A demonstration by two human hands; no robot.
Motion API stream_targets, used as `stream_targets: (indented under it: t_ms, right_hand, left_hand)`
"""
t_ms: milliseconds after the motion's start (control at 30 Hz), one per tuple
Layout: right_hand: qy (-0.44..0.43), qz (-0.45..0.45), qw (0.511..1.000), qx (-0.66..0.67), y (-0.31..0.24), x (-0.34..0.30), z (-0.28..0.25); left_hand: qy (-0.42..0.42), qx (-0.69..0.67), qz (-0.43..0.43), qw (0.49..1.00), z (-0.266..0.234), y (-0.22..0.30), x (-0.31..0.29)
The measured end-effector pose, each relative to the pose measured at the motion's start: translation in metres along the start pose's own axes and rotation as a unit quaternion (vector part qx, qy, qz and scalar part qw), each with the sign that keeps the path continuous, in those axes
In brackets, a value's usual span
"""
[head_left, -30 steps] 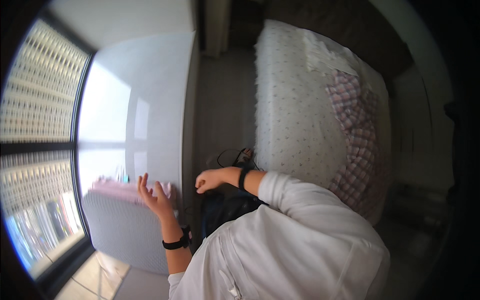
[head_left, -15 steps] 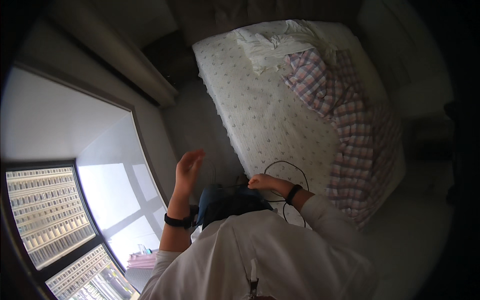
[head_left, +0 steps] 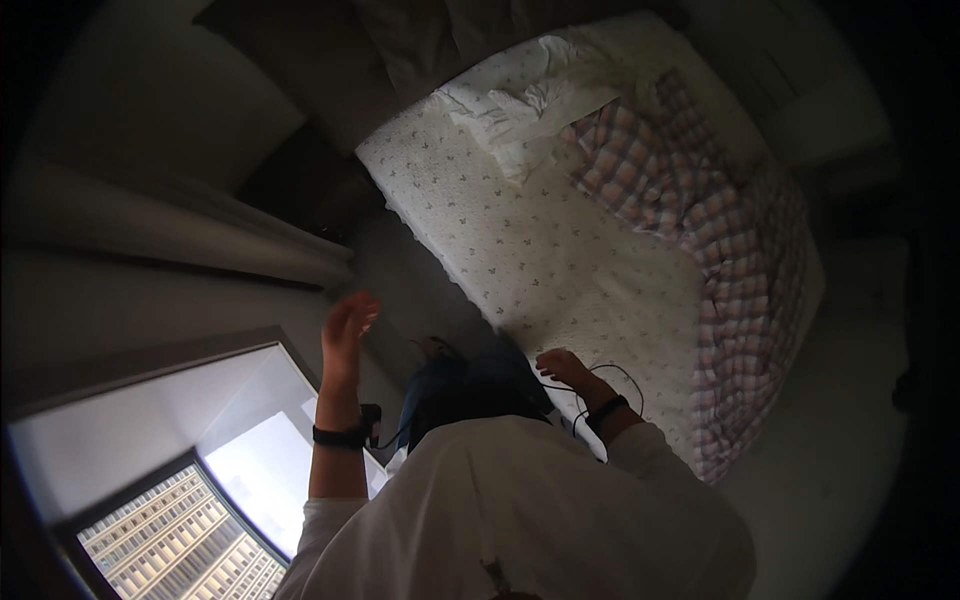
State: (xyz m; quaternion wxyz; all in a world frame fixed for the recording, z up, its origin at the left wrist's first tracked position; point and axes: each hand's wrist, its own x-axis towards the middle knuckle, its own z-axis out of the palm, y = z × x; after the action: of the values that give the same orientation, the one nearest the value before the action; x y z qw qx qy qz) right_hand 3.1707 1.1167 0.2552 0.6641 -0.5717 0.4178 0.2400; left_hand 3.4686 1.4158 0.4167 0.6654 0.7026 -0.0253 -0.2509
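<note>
My left hand (head_left: pixel 349 318) is raised over the grey floor beside the bed. Its fingers are loosely bent and partly apart, and nothing shows in them. Near the bed's edge hangs my right hand (head_left: pixel 564 368), its fingers half curled and slightly apart, with no object visible in it. A thin black cable (head_left: pixel 632 378) loops by that hand and the black wristband (head_left: pixel 608 411) on the same arm. On my left wrist sits another black band (head_left: pixel 341 437) with a small dark box attached.
A bed with a white patterned sheet (head_left: pixel 470 215) lies ahead and to the right. On it are a checked blanket (head_left: pixel 740 270) and a crumpled white cloth (head_left: pixel 510 125). At left are a curtain (head_left: pixel 190 215) and a bright window (head_left: pixel 190 530). Grey floor (head_left: pixel 410 270) runs alongside the bed.
The whole view has turned: the bed is tilted more and the window sits lower. My right hand is farther right in view, its fingers looser. My left hand is slightly farther left.
</note>
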Motion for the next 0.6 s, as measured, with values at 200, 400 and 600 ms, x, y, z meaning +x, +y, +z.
stream_targets:
  t_ms: [200,400,600]
  right_hand:
    - [0.014,0.043,0.991,0.129,-0.054,0.039,0.038]
    - [0.07,0.054,0.972,0.22,-0.111,0.141,0.018]
    - [0.156,-0.01,0.987,0.029,-0.219,0.326,-0.066]
  left_hand:
    - [-0.036,-0.017,-0.082,0.996,0.007,0.001,0.126]
    - [-0.065,0.017,-0.191,0.979,0.054,-0.034,0.245]
    - [-0.075,0.047,-0.274,0.958,0.087,-0.055,0.323]
